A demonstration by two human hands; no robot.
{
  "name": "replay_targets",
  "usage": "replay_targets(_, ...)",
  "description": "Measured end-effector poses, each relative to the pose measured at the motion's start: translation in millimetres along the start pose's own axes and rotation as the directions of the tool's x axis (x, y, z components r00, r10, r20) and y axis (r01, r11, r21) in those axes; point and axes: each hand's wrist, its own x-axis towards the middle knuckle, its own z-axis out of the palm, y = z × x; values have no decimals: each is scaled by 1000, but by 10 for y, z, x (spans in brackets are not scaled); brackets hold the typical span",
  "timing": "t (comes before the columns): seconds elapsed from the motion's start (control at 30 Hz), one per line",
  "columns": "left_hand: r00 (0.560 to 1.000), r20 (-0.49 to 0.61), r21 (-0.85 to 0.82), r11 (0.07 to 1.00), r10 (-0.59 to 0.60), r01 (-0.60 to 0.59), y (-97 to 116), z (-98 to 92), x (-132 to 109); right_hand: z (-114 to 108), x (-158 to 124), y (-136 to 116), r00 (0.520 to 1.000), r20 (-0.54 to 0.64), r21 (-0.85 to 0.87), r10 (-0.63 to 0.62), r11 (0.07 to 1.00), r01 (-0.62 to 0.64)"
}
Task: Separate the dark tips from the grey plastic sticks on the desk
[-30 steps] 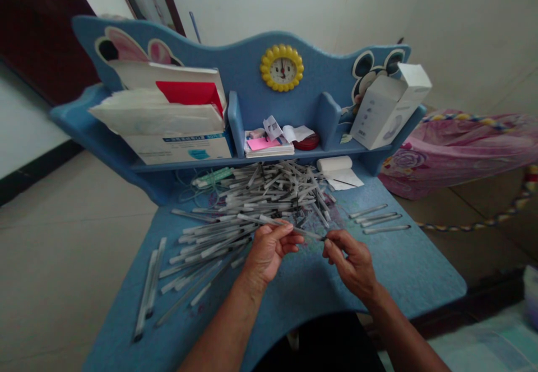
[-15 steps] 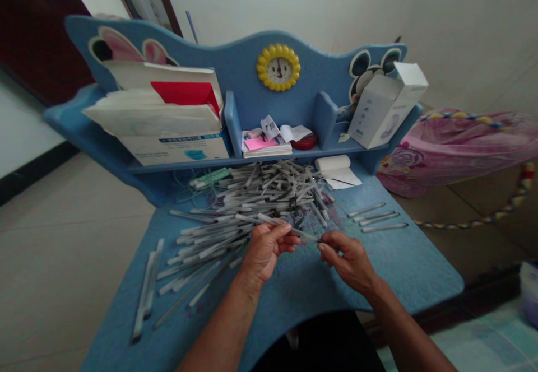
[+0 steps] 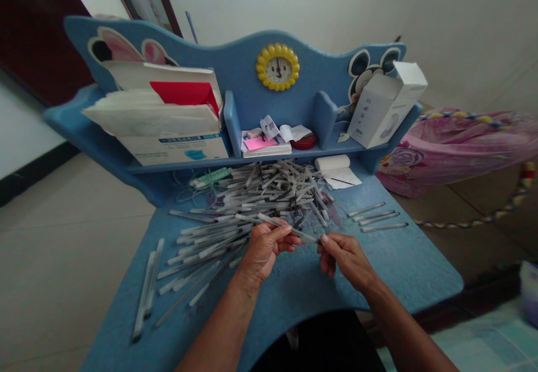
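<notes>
Between my two hands, above the blue desk, a translucent pen (image 3: 305, 236) slants down to the right. My left hand (image 3: 269, 247) pinches its middle between thumb and fingers. At its dark lower right end, the thumb and fingers of my right hand (image 3: 342, 257) are closed on the tip. Behind and left of my hands lies a big heap of similar pens (image 3: 269, 187), many with black ends. Several pens (image 3: 376, 217) lie side by side at the right, and a pair of pens (image 3: 148, 291) lies at the far left.
A paper roll (image 3: 333, 163) and a green power strip (image 3: 212, 177) lie beside the heap. The desk's shelf (image 3: 247, 159) behind carries a mask box (image 3: 180, 148), small papers (image 3: 267, 145) and a white box (image 3: 384, 108). A yellow clock (image 3: 278, 68) is on the backboard.
The fingers of my right hand have shifted their grip at the pen's dark end, the thumb now on top and the other fingers curled lower. My left hand and the pen stay nearly still.
</notes>
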Motion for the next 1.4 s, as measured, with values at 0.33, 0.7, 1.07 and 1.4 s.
replay_targets(0.33, 1000, -4, 9, 1000, -1, 1, -22, -30, 30, 27, 1, 17, 992, -74, -5, -98, 995, 98)
replay_targets(0.7, 1000, -18, 26, 1000, 14, -13, -38, -31, 20, 55, 9, 63, 996, -82, 18, -43, 999, 45)
replay_targets(1.07, 999, -24, 44, 999, 31, -30, -38, -26, -8, 85, 13, -5, 993, -112, -14, -30, 999, 28)
replay_targets(1.4, 999, 4, 62, 997, 44, -45, -25, 10, -29, 112, 22, 39, 996, -74, 134, 41, 990, -31)
